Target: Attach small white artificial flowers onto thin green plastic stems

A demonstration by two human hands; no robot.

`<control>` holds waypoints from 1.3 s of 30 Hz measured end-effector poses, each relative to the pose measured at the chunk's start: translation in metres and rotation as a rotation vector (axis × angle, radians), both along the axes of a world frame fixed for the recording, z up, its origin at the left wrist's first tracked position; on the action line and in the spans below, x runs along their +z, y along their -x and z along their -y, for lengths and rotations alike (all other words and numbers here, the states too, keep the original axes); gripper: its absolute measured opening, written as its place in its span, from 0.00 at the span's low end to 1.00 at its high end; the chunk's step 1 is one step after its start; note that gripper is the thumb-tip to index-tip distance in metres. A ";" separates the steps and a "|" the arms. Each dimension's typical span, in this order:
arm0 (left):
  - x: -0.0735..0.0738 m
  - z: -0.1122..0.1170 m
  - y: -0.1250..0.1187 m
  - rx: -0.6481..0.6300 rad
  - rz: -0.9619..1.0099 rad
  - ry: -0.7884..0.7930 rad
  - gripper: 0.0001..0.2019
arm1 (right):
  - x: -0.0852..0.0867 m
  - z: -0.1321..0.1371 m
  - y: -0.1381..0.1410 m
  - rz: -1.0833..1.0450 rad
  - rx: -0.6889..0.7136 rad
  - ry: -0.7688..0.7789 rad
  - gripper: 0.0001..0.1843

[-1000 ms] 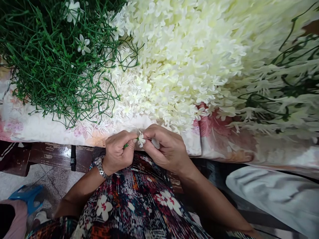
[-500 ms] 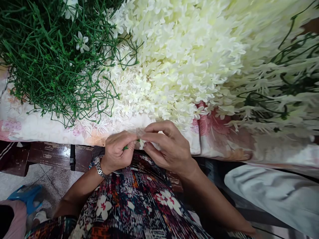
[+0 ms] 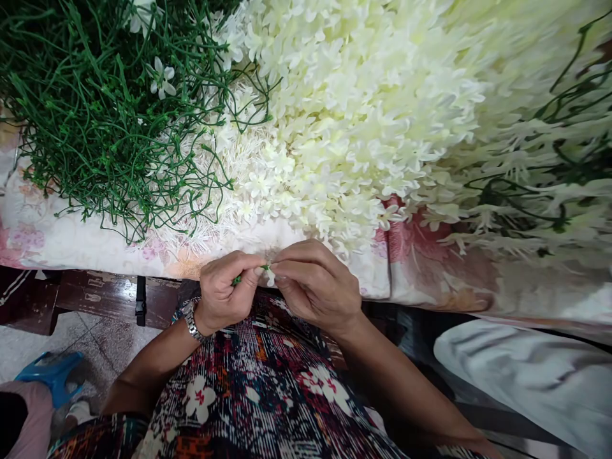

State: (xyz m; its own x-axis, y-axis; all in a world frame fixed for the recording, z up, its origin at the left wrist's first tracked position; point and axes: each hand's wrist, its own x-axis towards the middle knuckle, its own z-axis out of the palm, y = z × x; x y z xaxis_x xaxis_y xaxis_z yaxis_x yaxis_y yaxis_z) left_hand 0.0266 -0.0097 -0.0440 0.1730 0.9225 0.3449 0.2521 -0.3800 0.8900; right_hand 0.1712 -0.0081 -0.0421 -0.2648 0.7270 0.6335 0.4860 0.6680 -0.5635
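Close to the table's front edge, my left hand pinches a green plastic stem between thumb and forefinger. The stem's tip pokes out beside a small white artificial flower. My right hand has its thumb and fingers closed on that flower, meeting the left fingertips. Much of the flower and stem is hidden by the fingers. Beyond my hands lie a heap of cream-white artificial petals and, to the left, a tangled pile of green stems.
Thin white stamens lie between the two piles. White flowers on green stems lie at right. A floral cloth covers the table. A person's light-clad leg is at lower right; a blue stool stands at lower left.
My right hand's fingers have drawn together and closed in on the small white flower, which shows a little more now. My left hand keeps its pinch. The view has shifted slightly.
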 end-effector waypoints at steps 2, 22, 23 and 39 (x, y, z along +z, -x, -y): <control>0.001 0.000 0.001 -0.015 0.038 0.042 0.05 | -0.001 0.000 0.001 -0.018 -0.002 -0.001 0.10; 0.000 0.000 0.004 -0.033 0.252 0.225 0.04 | 0.003 -0.002 0.003 -0.016 0.053 -0.049 0.11; 0.000 0.000 0.004 -0.037 0.246 0.227 0.04 | 0.003 -0.002 0.003 -0.019 0.054 -0.049 0.11; 0.006 -0.009 0.010 -0.177 0.180 0.233 0.04 | -0.003 0.001 -0.001 -0.032 0.090 -0.021 0.16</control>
